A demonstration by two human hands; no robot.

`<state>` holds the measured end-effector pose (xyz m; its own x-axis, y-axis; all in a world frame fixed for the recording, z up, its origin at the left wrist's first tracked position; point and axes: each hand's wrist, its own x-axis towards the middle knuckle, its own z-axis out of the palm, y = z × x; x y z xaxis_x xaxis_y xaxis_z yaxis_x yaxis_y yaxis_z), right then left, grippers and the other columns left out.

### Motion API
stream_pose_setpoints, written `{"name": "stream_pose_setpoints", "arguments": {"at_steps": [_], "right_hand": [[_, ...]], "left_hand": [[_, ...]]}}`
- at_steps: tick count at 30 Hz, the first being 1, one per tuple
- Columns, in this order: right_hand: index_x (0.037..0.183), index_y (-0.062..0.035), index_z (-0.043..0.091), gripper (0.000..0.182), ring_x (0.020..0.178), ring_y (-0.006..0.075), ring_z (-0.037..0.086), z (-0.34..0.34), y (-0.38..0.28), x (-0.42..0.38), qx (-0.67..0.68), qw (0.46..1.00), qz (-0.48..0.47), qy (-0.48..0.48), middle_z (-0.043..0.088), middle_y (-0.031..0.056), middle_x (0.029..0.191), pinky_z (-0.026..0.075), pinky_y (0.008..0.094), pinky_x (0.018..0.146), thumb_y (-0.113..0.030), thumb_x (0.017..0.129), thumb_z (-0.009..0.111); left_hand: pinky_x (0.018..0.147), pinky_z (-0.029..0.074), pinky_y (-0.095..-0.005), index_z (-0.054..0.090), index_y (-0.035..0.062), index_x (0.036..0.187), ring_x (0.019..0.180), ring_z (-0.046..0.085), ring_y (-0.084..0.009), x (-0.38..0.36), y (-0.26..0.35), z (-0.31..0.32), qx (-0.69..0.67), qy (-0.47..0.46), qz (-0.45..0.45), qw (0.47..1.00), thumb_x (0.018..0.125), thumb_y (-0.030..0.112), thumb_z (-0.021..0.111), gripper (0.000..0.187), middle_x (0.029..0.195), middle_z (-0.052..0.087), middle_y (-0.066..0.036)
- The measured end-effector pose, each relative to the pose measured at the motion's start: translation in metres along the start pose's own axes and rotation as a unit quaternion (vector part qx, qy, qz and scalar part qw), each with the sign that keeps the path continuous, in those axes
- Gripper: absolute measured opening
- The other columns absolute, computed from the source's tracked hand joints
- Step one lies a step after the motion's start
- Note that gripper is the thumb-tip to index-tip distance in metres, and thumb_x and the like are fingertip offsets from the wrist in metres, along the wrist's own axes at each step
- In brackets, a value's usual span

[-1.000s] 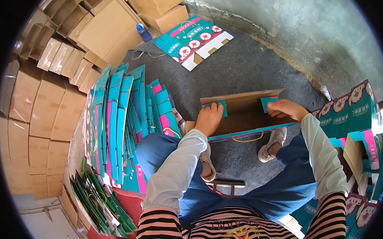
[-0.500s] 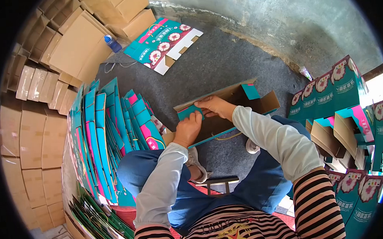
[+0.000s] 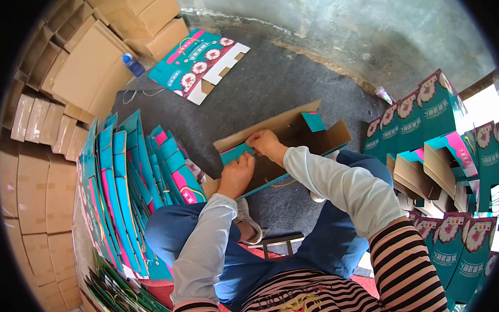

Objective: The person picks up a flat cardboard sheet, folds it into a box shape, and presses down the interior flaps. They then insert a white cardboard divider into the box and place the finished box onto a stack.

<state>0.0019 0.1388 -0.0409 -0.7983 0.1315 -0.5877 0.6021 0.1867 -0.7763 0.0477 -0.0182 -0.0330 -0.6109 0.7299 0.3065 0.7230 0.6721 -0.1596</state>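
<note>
An open-topped teal carton point(image 3: 284, 120) with a brown inside stands between my knees. At its left end, my left hand point(image 3: 237, 174) pinches the teal end flap point(image 3: 234, 154) with bent fingers. My right hand point(image 3: 267, 144) is closed on the same flap from the right, its fingertips close to those of my left hand. The fingers partly hide the flap's edge. At the carton's right end, a small teal flap point(image 3: 314, 121) and a brown flap point(image 3: 338, 133) stand folded out.
Flattened teal cartons point(image 3: 121, 177) stand stacked on my left. One flat printed carton point(image 3: 199, 61) lies on the grey floor ahead, near a blue bottle point(image 3: 132, 65). Assembled teal cartons point(image 3: 410, 120) line the right side. Brown boxes point(image 3: 37, 202) are piled far left.
The view has shifted slightly, so everything sits a little further left. My fingers have moved slightly at the flap, and both hands stay at the carton's left end.
</note>
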Motion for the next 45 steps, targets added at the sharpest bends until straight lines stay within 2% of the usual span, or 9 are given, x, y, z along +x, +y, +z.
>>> {"name": "stream_pose_setpoints", "arguments": {"at_steps": [2, 6, 13, 19, 22, 23, 29, 35, 45], "right_hand": [[0.081, -0.0042, 0.070, 0.014, 0.074, 0.0207, 0.067, -0.021, -0.011, -0.016, -0.226, 0.970, -0.086, -0.009, 0.069, 0.0115, 0.079, 0.053, 0.0352, 0.064, -0.016, 0.078, 0.063], [0.085, -0.0078, 0.072, 0.018, 0.085, 0.0281, 0.068, -0.085, -0.043, -0.063, -0.671, 0.716, -0.192, 0.015, 0.069, 0.0149, 0.088, 0.054, 0.0360, 0.065, -0.015, 0.077, 0.058], [0.102, -0.0032, 0.058, 0.024, 0.085, 0.0334, 0.065, -0.180, -0.058, -0.092, -0.607, 0.727, -0.200, 0.249, 0.067, 0.0176, 0.094, 0.053, 0.0406, 0.069, -0.015, 0.082, 0.058], [0.117, -0.0020, 0.045, 0.047, 0.093, 0.0378, 0.061, -0.200, -0.035, -0.060, -0.456, 0.850, -0.210, 0.157, 0.062, 0.0208, 0.104, 0.049, 0.0462, 0.077, -0.017, 0.078, 0.067], [0.125, -0.0024, 0.038, 0.058, 0.094, 0.0380, 0.061, -0.184, -0.014, -0.066, -0.481, 0.837, -0.235, 0.112, 0.064, 0.0198, 0.097, 0.049, 0.0468, 0.077, -0.018, 0.078, 0.068], [0.135, -0.0034, 0.027, 0.073, 0.092, 0.0366, 0.062, -0.176, -0.010, -0.067, -0.520, 0.819, -0.202, 0.134, 0.065, 0.0207, 0.094, 0.049, 0.0464, 0.075, -0.021, 0.078, 0.069], [0.118, -0.0043, 0.056, 0.059, 0.097, 0.0250, 0.062, -0.160, -0.048, -0.074, -0.643, 0.750, -0.073, 0.138, 0.063, 0.0166, 0.099, 0.051, 0.0385, 0.066, -0.043, 0.075, 0.070], [0.094, -0.0036, 0.067, 0.054, 0.094, 0.0249, 0.053, -0.152, -0.032, -0.077, -0.789, 0.517, -0.245, 0.224, 0.056, 0.0091, 0.097, 0.044, 0.0339, 0.076, -0.054, 0.076, 0.062], [0.139, -0.0028, 0.036, 0.092, 0.123, 0.0343, 0.042, -0.177, -0.015, -0.068, -0.574, 0.799, -0.177, -0.037, 0.048, 0.0202, 0.128, 0.037, 0.0456, 0.098, -0.072, 0.080, 0.043]], "left_hand": [[0.049, 0.051, -0.0280, 0.055, 0.0013, 0.105, 0.060, 0.060, -0.0162, -0.001, -0.001, 0.002, 0.005, -0.005, -0.008, 1.000, 0.077, 0.011, 0.056, 0.030, 0.076, 0.054, -0.006], [0.058, 0.052, -0.0352, 0.056, 0.0036, 0.106, 0.069, 0.061, -0.0251, -0.002, -0.004, -0.001, -0.113, -0.056, -0.043, 0.991, 0.079, 0.022, 0.064, 0.033, 0.080, 0.054, -0.010], [0.061, 0.051, -0.0415, 0.057, 0.0074, 0.107, 0.076, 0.061, -0.0298, -0.012, -0.010, -0.009, -0.090, -0.084, -0.117, 0.985, 0.079, 0.028, 0.066, 0.036, 0.090, 0.055, -0.013], [0.063, 0.051, -0.0410, 0.055, 0.0079, 0.117, 0.083, 0.059, -0.0300, -0.022, -0.013, -0.015, -0.065, -0.111, -0.125, 0.984, 0.078, 0.025, 0.066, 0.043, 0.096, 0.054, -0.015], [0.064, 0.052, -0.0406, 0.054, 0.0091, 0.119, 0.084, 0.059, -0.0301, -0.023, -0.014, -0.016, -0.061, -0.142, -0.133, 0.979, 0.078, 0.024, 0.067, 0.046, 0.100, 0.053, -0.015], [0.064, 0.052, -0.0404, 0.054, 0.0094, 0.120, 0.085, 0.059, -0.0303, -0.022, -0.014, -0.016, -0.056, -0.148, -0.132, 0.979, 0.078, 0.024, 0.067, 0.046, 0.101, 0.053, -0.015], [0.066, 0.053, -0.0393, 0.053, 0.0104, 0.122, 0.087, 0.058, -0.0309, -0.023, -0.013, -0.014, -0.060, -0.156, -0.143, 0.976, 0.077, 0.023, 0.068, 0.049, 0.106, 0.051, -0.017], [0.071, 0.050, -0.0394, 0.055, 0.0084, 0.122, 0.092, 0.057, -0.0279, -0.021, -0.012, -0.023, -0.042, -0.179, -0.136, 0.974, 0.079, 0.025, 0.066, 0.047, 0.112, 0.052, -0.013], [0.084, 0.039, -0.0455, 0.057, 0.0049, 0.115, 0.098, 0.055, -0.0274, -0.029, -0.019, -0.067, 0.007, -0.231, -0.111, 0.966, 0.077, 0.038, 0.067, 0.051, 0.101, 0.058, -0.011]]}}
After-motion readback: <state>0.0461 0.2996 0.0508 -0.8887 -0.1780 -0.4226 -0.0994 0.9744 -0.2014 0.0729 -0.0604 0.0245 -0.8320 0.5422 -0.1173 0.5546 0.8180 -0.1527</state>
